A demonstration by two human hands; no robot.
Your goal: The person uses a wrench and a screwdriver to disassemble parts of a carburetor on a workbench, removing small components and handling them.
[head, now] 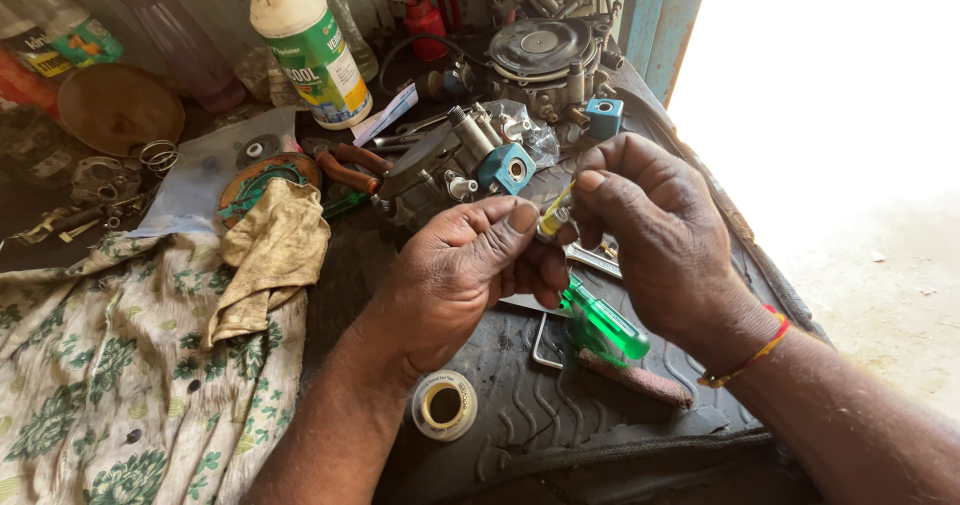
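Both hands pinch a small yellow tube (553, 215) above the tyre (560, 405): left hand (470, 275) and right hand (650, 235). It may be glue. A white bottle (305, 40) with a green label stands behind.

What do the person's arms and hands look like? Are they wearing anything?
Both arms are bare, with no sleeves showing and no gloves. The left hand wears nothing that can be seen: no ring, no band. The right hand has a thin red and orange thread bracelet tied around its wrist. Both hands look creased and dusty from work.
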